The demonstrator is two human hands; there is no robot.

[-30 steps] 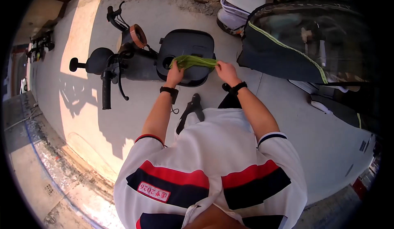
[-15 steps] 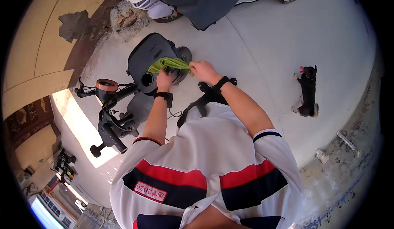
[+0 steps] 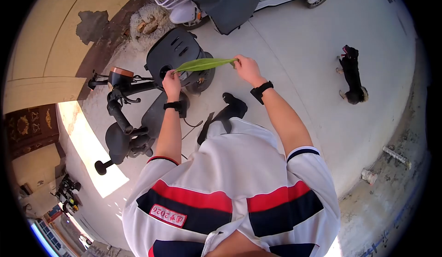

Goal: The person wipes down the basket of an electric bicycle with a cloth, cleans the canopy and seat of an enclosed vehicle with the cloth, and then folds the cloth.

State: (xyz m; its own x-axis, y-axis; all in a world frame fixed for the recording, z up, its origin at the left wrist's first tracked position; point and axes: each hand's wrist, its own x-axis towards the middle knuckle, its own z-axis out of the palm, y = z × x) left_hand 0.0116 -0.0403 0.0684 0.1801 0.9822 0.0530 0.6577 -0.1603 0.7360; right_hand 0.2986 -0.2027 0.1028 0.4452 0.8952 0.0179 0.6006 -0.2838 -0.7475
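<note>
A green cloth (image 3: 202,64) is stretched between my two hands, narrow and drawn out lengthwise. My left hand (image 3: 172,85) pinches its left end, close to the round opening in a dark grey basket or box (image 3: 165,49) on the front of a scooter. At the cloth's other end, my right hand (image 3: 248,69) grips it with closed fingers, out over the floor. Both wrists wear black bands. The cloth passes over the lower part of the dark box.
The black scooter (image 3: 120,139) stands to the left with its handlebars. A black dog (image 3: 352,75) is on the concrete floor at the right. At the top a covered vehicle (image 3: 230,3) stands beside a rough stone lump (image 3: 148,26). Pipe stubs (image 3: 397,157) stick out at the lower right.
The view has turned, bringing the dog into sight and shifting the scooter. Both hands have kept hold of the cloth, which is pulled straighter than half a second ago.
</note>
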